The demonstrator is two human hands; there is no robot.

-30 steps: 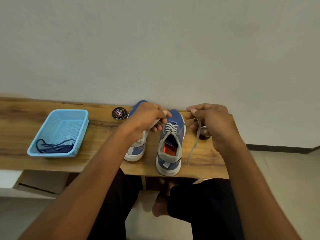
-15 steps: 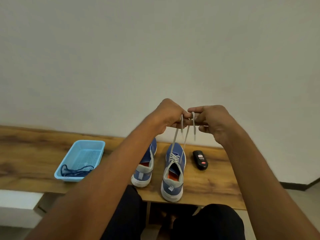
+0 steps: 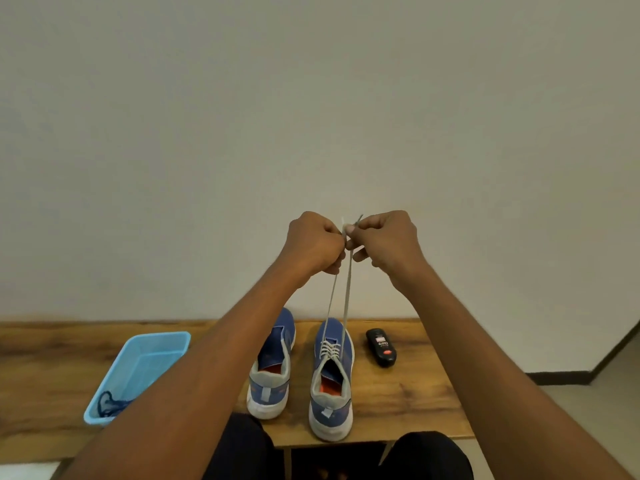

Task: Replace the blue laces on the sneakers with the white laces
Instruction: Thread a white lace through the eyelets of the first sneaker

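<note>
Both hands have come closer together since half a second ago, knuckles now nearly touching, and the two lace ends stand up between them. Each grip is closed on the white lace [image 3: 346, 296]: the left hand [image 3: 313, 242] pinches one strand, the right hand [image 3: 388, 240] the other, both raised in front of the wall. The strands run taut down to the right sneaker [image 3: 332, 379], where the lace is already threaded through the eyelets. The left sneaker [image 3: 272, 368] stands just beside it, heel toward the person, partly hidden by the left forearm. Both sit on a wooden bench [image 3: 408, 403] with a strong brown grain, set against a plain pale wall [image 3: 311, 116]. A light blue basket [image 3: 138, 368] rests at the left, holding the blue laces [image 3: 109, 403] in its near corner. A small black bottle [image 3: 381, 347] lies right of the sneakers. Dark skirting [image 3: 561, 377] meets a light floor at the far right.
</note>
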